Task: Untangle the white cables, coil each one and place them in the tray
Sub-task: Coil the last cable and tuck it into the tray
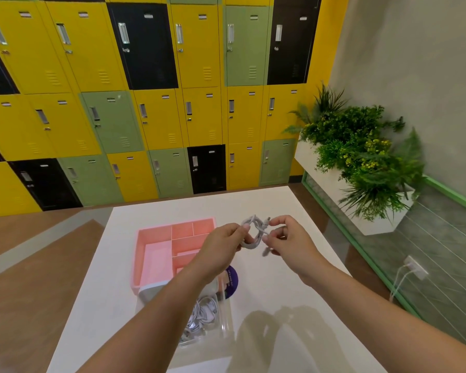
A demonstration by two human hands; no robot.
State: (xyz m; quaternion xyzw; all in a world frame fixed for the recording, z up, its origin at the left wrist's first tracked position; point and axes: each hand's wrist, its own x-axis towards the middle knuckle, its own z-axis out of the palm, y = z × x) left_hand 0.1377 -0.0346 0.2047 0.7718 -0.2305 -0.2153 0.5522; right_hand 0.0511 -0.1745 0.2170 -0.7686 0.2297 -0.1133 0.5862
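Over table (280,300), seemingly coiled cable (254,223) between left hand (222,244), right hand (289,242).

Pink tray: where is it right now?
Head view: the pink tray sits left of centre on the white table, behind the clear box and partly hidden by the left hand.

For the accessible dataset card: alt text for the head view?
A person's left hand and right hand hold a partly coiled white cable in the air over a white table. Beneath the arms sit a pink divided tray and a clear box of more white cables; yellow, green and black lockers stand behind.
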